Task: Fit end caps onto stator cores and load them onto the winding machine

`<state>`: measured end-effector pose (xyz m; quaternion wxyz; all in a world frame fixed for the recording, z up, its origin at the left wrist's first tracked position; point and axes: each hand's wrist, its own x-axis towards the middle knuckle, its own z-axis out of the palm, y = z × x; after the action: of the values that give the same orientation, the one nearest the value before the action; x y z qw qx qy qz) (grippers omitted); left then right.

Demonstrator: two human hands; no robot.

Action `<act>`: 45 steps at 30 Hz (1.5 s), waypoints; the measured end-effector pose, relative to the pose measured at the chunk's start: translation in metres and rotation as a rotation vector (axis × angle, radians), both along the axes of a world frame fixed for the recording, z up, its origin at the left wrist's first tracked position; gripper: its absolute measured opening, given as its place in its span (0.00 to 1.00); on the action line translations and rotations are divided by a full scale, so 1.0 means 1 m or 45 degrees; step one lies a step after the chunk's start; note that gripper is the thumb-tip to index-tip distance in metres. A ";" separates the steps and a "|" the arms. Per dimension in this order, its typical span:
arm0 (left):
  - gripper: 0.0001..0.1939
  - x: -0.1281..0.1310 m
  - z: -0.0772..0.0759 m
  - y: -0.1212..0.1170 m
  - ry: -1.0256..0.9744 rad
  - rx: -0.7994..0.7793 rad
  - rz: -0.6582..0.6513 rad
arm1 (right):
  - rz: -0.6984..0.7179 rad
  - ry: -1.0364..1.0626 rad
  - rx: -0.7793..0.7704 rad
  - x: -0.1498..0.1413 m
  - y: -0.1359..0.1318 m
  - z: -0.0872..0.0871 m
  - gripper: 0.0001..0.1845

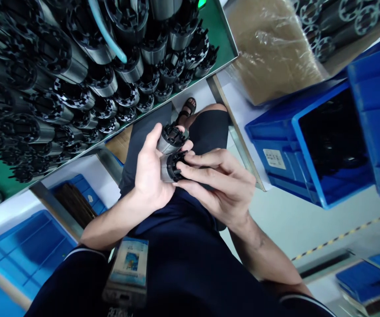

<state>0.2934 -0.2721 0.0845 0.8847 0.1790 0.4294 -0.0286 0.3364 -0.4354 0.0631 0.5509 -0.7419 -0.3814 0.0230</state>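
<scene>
My left hand [146, 176] is closed around two motor stators, short metal cylinders with black toothed plastic ends. The upper stator [168, 144] lies toward my fingertips, its toothed end facing right. Just below it, the lower stator [166, 169] rests against my palm. My right hand [224, 182] pinches the black plastic end piece [178, 164] of the lower stator between thumb and fingers. The end piece sits at the stator's right end; whether it is fully seated I cannot tell. Fingers partly hide both stators.
Many similar stators [102, 83] stand on the green bench top [223, 39] at upper left, with a light-blue tube [105, 33] over them. At right, a blue crate [275, 141] holds black parts. A plastic-wrapped cardboard box [269, 44] and more metal cores [338, 31] lie beyond.
</scene>
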 end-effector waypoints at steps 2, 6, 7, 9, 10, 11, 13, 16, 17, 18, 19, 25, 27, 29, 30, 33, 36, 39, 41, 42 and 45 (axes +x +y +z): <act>0.31 0.002 -0.001 -0.002 0.011 -0.019 0.017 | -0.046 0.023 0.012 -0.003 0.002 -0.003 0.19; 0.32 0.004 -0.005 -0.005 0.027 -0.012 0.014 | -0.025 0.111 -0.006 0.001 0.002 -0.001 0.22; 0.31 0.004 -0.006 -0.005 0.031 0.002 0.014 | 0.008 0.121 -0.011 0.003 0.001 0.002 0.22; 0.30 0.004 -0.008 -0.006 0.030 0.048 0.026 | 0.060 0.117 -0.037 0.008 -0.001 0.008 0.20; 0.30 0.004 -0.008 -0.006 0.025 0.081 0.042 | 0.074 0.104 -0.062 0.010 -0.002 0.012 0.18; 0.29 0.004 -0.008 -0.007 0.016 0.118 0.065 | 0.081 0.087 -0.093 0.012 -0.002 0.015 0.16; 0.26 0.004 -0.005 -0.010 -0.025 0.185 0.127 | 0.102 0.040 -0.139 0.012 0.000 0.019 0.16; 0.24 0.005 0.006 -0.014 -0.095 0.233 0.190 | 0.115 -0.059 -0.111 0.007 0.006 0.014 0.17; 0.24 0.005 0.011 -0.015 -0.104 0.239 0.190 | 0.068 -0.094 -0.068 0.005 0.007 0.010 0.20; 0.25 0.003 0.015 -0.016 -0.108 0.243 0.177 | -0.002 -0.126 -0.020 0.003 0.007 0.007 0.23; 0.26 0.001 0.019 -0.016 -0.111 0.252 0.156 | -0.084 -0.156 0.026 0.002 0.007 0.004 0.27; 0.23 -0.017 0.004 0.004 -0.379 0.540 0.065 | -0.259 -0.101 -0.023 0.001 -0.015 0.013 0.25; 0.26 -0.016 -0.008 0.011 -0.591 0.642 0.107 | -0.096 -0.002 -0.065 0.001 -0.020 0.020 0.22; 0.22 -0.011 -0.014 0.012 -0.759 0.627 0.108 | 0.049 0.043 -0.118 -0.001 -0.019 0.023 0.21; 0.26 -0.009 -0.015 0.011 -0.779 0.577 0.073 | 0.090 0.035 -0.155 -0.002 -0.017 0.023 0.20; 0.40 -0.007 -0.015 0.002 -0.602 0.288 -0.181 | 0.131 -0.030 -0.310 -0.003 -0.013 0.023 0.19; 0.38 -0.015 -0.028 -0.006 -0.340 -0.078 -0.455 | 0.065 -0.024 -0.483 0.013 -0.029 0.028 0.12; 0.34 -0.024 -0.051 -0.015 -0.116 -0.184 -0.505 | -0.253 -0.021 -0.634 0.054 -0.083 0.033 0.13; 0.30 -0.027 -0.064 -0.020 0.050 -0.115 -0.390 | -0.572 -0.040 -0.851 0.090 -0.135 0.029 0.17; 0.28 -0.027 -0.068 -0.022 0.114 -0.072 -0.336 | -0.734 0.002 -1.078 0.108 -0.162 0.025 0.20; 0.22 -0.023 -0.071 -0.022 0.184 -0.008 -0.324 | -0.842 0.192 -1.747 0.152 -0.231 0.002 0.23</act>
<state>0.2706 -0.2945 0.0139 0.8413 0.2268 0.4657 -0.1546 0.4888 -0.6662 0.0655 -0.0304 -0.9898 -0.0011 0.1393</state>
